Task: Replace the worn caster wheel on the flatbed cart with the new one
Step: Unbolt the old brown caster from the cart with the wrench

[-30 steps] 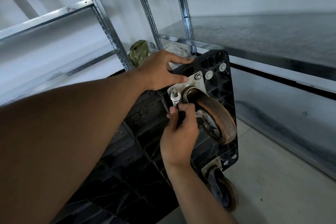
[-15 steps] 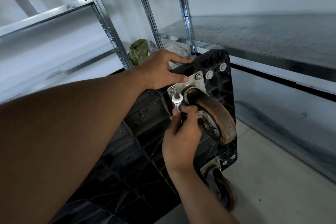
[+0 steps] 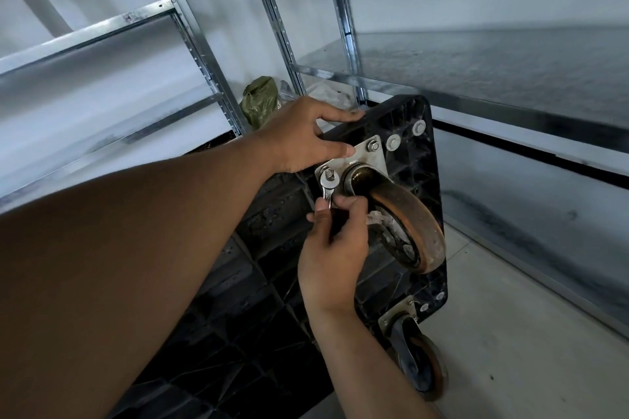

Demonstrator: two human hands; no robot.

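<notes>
The flatbed cart (image 3: 258,282) stood tipped up, with its black plastic underside, moulded in a ribbed grid, turned to the camera. The worn caster wheel (image 3: 413,231) had a scuffed orange-brown tread round a dark hub. It sat at the cart's 1 o'clock corner on a square, dull steel mounting plate (image 3: 366,160). The right hand (image 3: 335,248) pinched the handle of a small bright steel wrench (image 3: 327,189) between thumb and curled fingers. The wrench's rounded head sat over the nut (image 3: 328,175) at the plate's 8 o'clock corner. The left hand (image 3: 303,136) lay with fingers straight and spread along the cart's top edge, its thumb pressed flat on the plate. A hex bolt (image 3: 373,146) showed at the plate's 1 o'clock corner, with two round pale caps (image 3: 393,143) just beyond it. A second caster (image 3: 420,364) hung at the cart's 5 o'clock corner. Galvanised steel shelving (image 3: 476,78) ran behind, with a crumpled olive plastic bag (image 3: 260,102) at 11 o'clock.
</notes>
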